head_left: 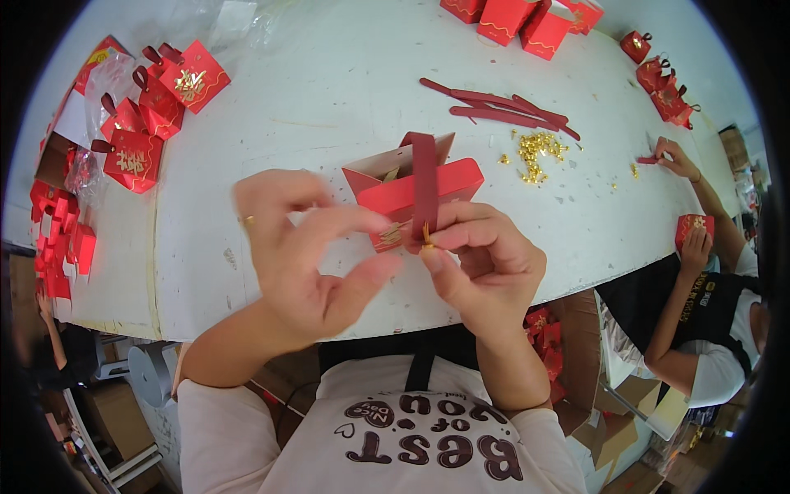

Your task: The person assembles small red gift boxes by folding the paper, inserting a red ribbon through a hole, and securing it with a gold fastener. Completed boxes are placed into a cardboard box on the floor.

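Observation:
A red gift box sits open on the table in front of me, its inner side pale. A dark red strap arches over it and comes down on the near side. My right hand pinches a gold split-pin fastener between thumb and forefinger, at the strap's near end. Beside it on the left, my left hand has thumb and forefinger spread, slightly blurred, with nothing visible between them. Its fingertips come close to the box's near face. Part of that face is hidden by my hands.
Beyond the box lie several loose straps and a pile of gold fasteners. Finished red boxes stand at the left; more boxes are at the far edge. A co-worker's hand reaches over the table at the right.

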A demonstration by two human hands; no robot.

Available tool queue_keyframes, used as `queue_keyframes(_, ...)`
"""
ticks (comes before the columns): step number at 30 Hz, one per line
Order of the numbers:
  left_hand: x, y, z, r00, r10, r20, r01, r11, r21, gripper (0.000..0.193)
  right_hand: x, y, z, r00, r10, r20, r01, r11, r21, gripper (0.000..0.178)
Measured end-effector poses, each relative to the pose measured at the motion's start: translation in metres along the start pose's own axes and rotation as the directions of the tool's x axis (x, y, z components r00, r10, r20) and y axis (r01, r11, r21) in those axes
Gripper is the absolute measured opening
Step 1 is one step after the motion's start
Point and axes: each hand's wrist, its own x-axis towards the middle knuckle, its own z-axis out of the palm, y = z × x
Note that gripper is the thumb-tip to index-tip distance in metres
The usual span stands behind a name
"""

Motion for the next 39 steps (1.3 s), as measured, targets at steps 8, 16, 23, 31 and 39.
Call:
queue_keyframes(8,0.026,0.029,-0.01,0.849,-0.441,0.292,0.529,0.706,-0.471,0.01,-0.005,-0.019,0.006,0.998,0.057,0.031,-0.056,0.998,-0.023,0.017)
queue_keyframes(16,0.027,0.038,-0.007,0.782,-0.56,0.274,0.606,0.579,-0.546,0.008,-0.01,-0.03,-0.001,0.996,-0.07,0.058,0.08,0.98,-0.18,0.015)
queue_keyframes(23,0.023,0.046,-0.004,0.818,-0.49,0.302,0.573,0.647,-0.503,0.01,-0.014,-0.029,0.0,0.997,-0.064,-0.049,0.057,0.99,-0.13,0.015)
queue_keyframes(31,0.023,0.045,-0.017,0.911,-0.129,0.392,0.251,0.927,-0.277,0.02,-0.016,-0.037,-0.007,0.994,-0.088,0.065,0.104,0.944,-0.313,0.021)
queue_keyframes(39,0.013,0.003,0.014,0.882,-0.412,0.23,0.455,0.872,-0.181,0.082,0.001,0.002,-0.033,0.947,-0.322,-0.02,0.294,0.888,-0.354,0.017)
